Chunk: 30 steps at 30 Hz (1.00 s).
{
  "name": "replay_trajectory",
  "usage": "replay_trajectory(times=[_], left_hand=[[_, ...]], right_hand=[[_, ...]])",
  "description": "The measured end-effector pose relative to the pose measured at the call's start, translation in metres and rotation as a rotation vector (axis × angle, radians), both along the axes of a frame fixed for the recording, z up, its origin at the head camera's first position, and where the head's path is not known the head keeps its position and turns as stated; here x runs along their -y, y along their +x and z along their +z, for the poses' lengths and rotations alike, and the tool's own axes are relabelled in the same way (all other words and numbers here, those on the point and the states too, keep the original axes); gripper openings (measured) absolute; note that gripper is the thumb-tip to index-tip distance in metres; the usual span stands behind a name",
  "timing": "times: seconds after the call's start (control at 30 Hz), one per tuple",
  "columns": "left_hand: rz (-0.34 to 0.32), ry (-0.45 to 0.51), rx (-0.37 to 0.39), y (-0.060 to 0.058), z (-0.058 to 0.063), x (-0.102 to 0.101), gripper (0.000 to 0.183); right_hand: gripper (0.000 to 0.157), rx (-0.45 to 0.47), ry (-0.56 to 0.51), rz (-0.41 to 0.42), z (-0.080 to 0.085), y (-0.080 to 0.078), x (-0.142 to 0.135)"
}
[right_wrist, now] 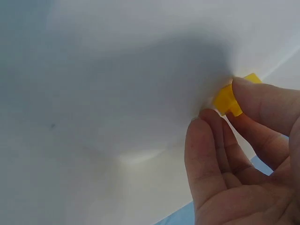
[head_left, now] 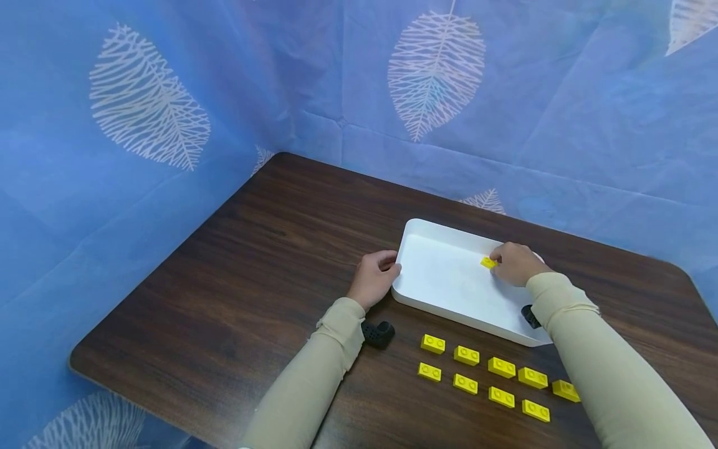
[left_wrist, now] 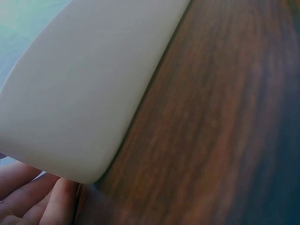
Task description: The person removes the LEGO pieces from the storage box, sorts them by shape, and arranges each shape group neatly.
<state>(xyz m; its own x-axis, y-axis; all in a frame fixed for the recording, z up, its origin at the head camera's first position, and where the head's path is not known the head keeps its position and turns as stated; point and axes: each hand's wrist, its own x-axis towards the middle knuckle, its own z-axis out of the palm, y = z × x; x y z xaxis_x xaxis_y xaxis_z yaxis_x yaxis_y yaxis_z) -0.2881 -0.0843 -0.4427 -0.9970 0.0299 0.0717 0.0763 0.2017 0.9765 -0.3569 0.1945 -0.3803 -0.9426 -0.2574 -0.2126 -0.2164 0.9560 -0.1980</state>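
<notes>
A white tray (head_left: 443, 274) lies on the brown table, slanted in the head view. My right hand (head_left: 516, 264) is inside it, pinching a small yellow toy brick (head_left: 488, 262) between thumb and fingers, low over the tray floor. In the right wrist view the thumb covers part of this brick (right_wrist: 226, 99). At the tray's left end, my left hand (head_left: 373, 278) touches the outer wall with relaxed, bent fingers. The left wrist view shows those fingers (left_wrist: 58, 201) only partly, beside the tray's rounded corner (left_wrist: 86, 164).
Several yellow bricks (head_left: 467, 355) lie in two rows on the table (head_left: 269, 268) in front of the tray. My right sleeve (head_left: 611, 362) passes beside the rightmost brick (head_left: 565, 390). Blue leaf-patterned cloth (head_left: 314, 75) hangs behind and left of the table.
</notes>
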Motion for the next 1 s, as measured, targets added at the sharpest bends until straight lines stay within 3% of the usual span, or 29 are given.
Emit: replay_trajectory(times=[0.43,0.63,1.0], left_hand=[[0.005,0.001,0.004,-0.001,0.002,-0.001,0.035],[0.001,0.001,0.014,0.000,0.000,-0.002,0.035],[0.000,0.002,0.010,0.000,-0.001,-0.003,0.034]], right_hand=[[0.031,-0.003,-0.081,-0.089,-0.002,0.004,-0.001],[0.029,-0.003,-0.085,-0.086,-0.002,0.007,-0.003],[0.027,-0.031,-0.140,-0.035,0.017,0.026,-0.009]])
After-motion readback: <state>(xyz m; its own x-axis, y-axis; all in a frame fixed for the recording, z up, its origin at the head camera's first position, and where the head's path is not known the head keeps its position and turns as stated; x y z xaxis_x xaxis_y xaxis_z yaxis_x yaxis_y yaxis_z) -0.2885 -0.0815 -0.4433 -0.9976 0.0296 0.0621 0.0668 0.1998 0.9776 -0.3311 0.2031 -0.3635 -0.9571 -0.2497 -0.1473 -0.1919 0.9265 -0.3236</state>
